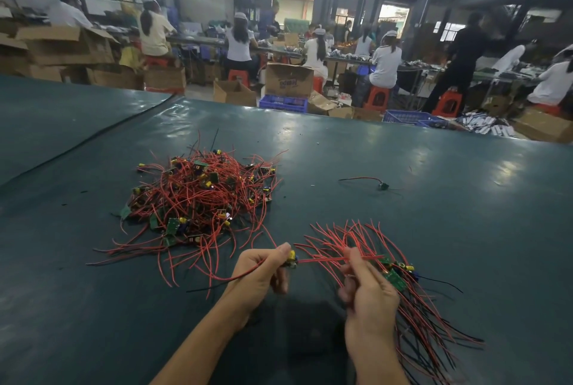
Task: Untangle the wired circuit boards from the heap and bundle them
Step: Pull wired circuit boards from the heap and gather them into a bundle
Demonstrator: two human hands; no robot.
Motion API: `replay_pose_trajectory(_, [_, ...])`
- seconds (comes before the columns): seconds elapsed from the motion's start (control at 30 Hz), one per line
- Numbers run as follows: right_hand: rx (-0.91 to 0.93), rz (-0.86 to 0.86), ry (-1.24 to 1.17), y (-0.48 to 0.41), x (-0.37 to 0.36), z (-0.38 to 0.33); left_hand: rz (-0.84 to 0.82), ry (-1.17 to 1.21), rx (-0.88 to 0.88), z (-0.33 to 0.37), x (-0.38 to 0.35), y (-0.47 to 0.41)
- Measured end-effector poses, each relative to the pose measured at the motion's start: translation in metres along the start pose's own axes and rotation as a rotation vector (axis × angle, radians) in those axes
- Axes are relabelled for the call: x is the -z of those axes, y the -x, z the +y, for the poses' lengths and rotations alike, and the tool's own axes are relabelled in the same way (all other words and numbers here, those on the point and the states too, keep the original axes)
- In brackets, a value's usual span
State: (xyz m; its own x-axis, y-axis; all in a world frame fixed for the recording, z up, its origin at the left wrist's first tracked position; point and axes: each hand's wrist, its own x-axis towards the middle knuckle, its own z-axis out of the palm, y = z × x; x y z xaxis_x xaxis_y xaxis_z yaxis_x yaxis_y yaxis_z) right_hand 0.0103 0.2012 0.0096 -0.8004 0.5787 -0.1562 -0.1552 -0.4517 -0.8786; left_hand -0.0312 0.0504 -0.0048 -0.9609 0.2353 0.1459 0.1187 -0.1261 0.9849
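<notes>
The only print that can be made out is on the front face of a cardboard box point(290, 80) standing on the floor just beyond the far edge of the table point(341, 142). It is a single word in blue slanted letters, printed upside down. It seems to read "Tempo", though the letters are soft and the reading is not sure. Any markings on the circuit boards point(173, 225) lying on the table are too small to tell.

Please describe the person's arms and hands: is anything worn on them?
The left hand and the right hand are bare, without gloves. The forearms are bare too: no sleeve, watch or bracelet shows in the picture.
</notes>
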Motion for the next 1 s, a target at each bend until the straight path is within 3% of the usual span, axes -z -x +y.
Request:
replay_pose_trajectory(0.23, [0.026, -0.08, -0.085, 0.005, 0.001, -0.006, 0.129, 0.198, 0.093, 0.004, 0.002, -0.002])
replay_pose_trajectory(0.43, [0.089, -0.101, -0.086, 0.009, 0.001, -0.006, 0.099, 0.12, 0.055, 0.003, 0.004, -0.001])
replay_pose_trajectory(0.6, [0.098, -0.135, -0.085, 0.009, 0.001, -0.007, -0.005, 0.569, 0.193, 0.004, 0.008, -0.001])
replay_pose_trajectory(0.77, [0.074, -0.322, -0.072, 0.01, 0.002, -0.001, 0.092, 0.839, 0.23, 0.01, 0.009, -0.005])
replay_pose_trajectory(0.87, [0.081, -0.402, 0.075, 0.011, 0.0, 0.005, 0.006, 0.961, 0.223, 0.015, 0.016, -0.004])
replay_pose_trajectory(1.0, [0.041, -0.371, 0.299, 0.015, -0.007, 0.015, -0.196, 0.927, 0.291, 0.02, 0.016, -0.003])
